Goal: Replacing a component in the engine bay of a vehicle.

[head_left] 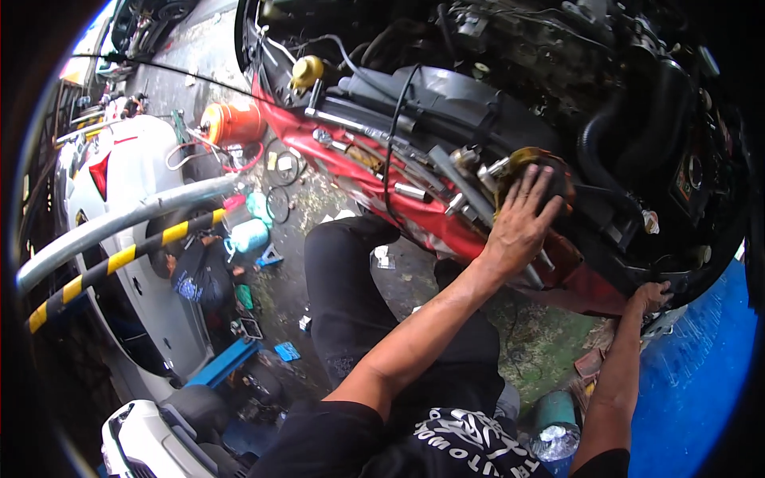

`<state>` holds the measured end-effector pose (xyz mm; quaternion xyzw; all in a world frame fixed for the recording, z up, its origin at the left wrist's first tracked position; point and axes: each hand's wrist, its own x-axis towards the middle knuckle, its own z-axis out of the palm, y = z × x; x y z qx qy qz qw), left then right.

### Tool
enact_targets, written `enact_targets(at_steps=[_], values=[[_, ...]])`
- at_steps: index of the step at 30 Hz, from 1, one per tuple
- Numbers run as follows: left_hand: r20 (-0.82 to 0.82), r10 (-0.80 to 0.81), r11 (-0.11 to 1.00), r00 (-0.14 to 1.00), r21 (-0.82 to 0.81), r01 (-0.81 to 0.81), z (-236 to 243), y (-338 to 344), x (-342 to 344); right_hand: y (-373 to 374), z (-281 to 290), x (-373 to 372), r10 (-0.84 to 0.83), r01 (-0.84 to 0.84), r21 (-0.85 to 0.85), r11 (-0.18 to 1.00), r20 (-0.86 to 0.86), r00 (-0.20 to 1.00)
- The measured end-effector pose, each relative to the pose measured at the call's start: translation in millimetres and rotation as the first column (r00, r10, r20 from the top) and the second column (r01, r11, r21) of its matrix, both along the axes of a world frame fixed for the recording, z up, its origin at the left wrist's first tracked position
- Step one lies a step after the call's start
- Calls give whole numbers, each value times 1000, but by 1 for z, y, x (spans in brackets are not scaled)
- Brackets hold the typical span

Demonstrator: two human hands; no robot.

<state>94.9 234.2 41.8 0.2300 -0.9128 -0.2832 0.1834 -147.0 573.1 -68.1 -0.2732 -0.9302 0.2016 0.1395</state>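
Observation:
My left hand [522, 227] lies with its fingers stretched over a round, dark and yellowish-brown object [560, 177] at the front of an open engine bay; its kind is unclear. Farther right, my right hand [652, 296] has its fingers curled over the car's front edge [613, 305]. Metal hand tools, among them a long bar [362, 127] and a short socket-like cylinder [413, 192], lie in a row along the front. Below them runs a red cover or panel [430, 223]. A dark cable [390, 151] crosses the row.
The dark engine bay [510, 56] fills the far side, with a yellow cap [307, 72] at its left. An orange bucket [231, 123], a yellow-black striped bar [119, 261] and white cars [131, 175] are at left. Another person [199, 271] crouches there. A blue surface [701, 358] lies right.

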Motion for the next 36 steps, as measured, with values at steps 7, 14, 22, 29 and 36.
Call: enact_targets(at_steps=[7,14,22,29,36], values=[[-92,-407,901,909,124,416,35,20,99,-4,-16,2,42,-45,59,997,65,997],[-21,-436,891,900,133,435,61,-2,152,50,-29,-54,50,-529,608,592,627,777],[66,-259,955,964,-131,265,60,-49,53,-68,17,-33,-353,343,85,935,285,891],[-34,-407,913,913,-25,406,66,10,-84,-75,27,-30,-300,233,297,926,205,932],[-178,-512,859,841,-110,500,66,42,-302,-83,43,-25,-301,253,196,948,278,912]])
